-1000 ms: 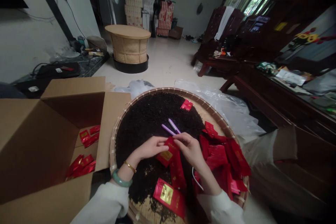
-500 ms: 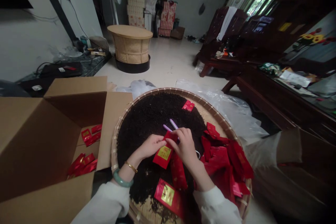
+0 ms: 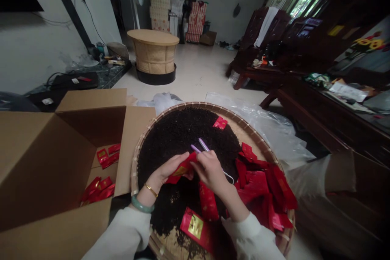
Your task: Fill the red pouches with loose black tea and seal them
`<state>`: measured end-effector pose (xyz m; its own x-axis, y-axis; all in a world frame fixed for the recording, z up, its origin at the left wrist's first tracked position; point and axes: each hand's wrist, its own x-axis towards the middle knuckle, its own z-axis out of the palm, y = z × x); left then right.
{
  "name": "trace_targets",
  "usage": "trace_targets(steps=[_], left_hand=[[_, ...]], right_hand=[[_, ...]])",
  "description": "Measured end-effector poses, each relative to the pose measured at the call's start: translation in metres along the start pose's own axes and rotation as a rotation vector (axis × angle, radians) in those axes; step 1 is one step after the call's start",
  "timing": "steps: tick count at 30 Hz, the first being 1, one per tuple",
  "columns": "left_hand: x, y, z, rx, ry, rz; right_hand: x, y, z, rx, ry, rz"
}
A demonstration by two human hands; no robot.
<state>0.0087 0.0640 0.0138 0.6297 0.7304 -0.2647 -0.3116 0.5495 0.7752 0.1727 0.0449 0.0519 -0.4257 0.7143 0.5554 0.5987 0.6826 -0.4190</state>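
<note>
A small red packet with a gold label (image 3: 182, 170) is held between both hands over the tray. My left hand (image 3: 174, 167) wraps round its body from the left. The fingers of my right hand (image 3: 208, 169) are closed on its upper right end. Under them lies dark loose tea leaf (image 3: 170, 134), heaped on a round woven bamboo tray (image 3: 136, 158). Just beyond my right hand rest purple-handled tongs or scissors (image 3: 201, 145), partly hidden. Other red packets lie close by: one upright-lying packet (image 3: 209, 203) and one with a gold label (image 3: 195, 226).
A pile of red packets (image 3: 258, 187) covers the tray's right side; a single packet (image 3: 220, 122) sits at its far edge. To the left stands an open cardboard box (image 3: 138, 142) with several red packets inside. Clear plastic sheeting (image 3: 258, 118) and dark wooden furniture (image 3: 304, 101) lie beyond.
The packet has tilted from hanging upright to lying more sideways. My left hand has turned and closed round its body, while my right hand stays at its upper end.
</note>
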Motion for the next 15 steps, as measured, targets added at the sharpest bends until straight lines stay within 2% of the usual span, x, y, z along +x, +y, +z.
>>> trace_targets(steps=[3, 8, 15], left_hand=[[-0.001, 0.005, 0.000, 0.089, 0.014, 0.006], [-0.003, 0.009, 0.006, 0.232, 0.002, -0.002], [-0.002, 0.004, 0.007, 0.511, -0.049, 0.054]], right_hand=[[-0.002, 0.003, -0.002, 0.060, -0.062, 0.038], [-0.009, 0.008, -0.010, 0.249, -0.170, 0.181], [-0.019, 0.012, -0.004, 0.876, -0.373, 0.555]])
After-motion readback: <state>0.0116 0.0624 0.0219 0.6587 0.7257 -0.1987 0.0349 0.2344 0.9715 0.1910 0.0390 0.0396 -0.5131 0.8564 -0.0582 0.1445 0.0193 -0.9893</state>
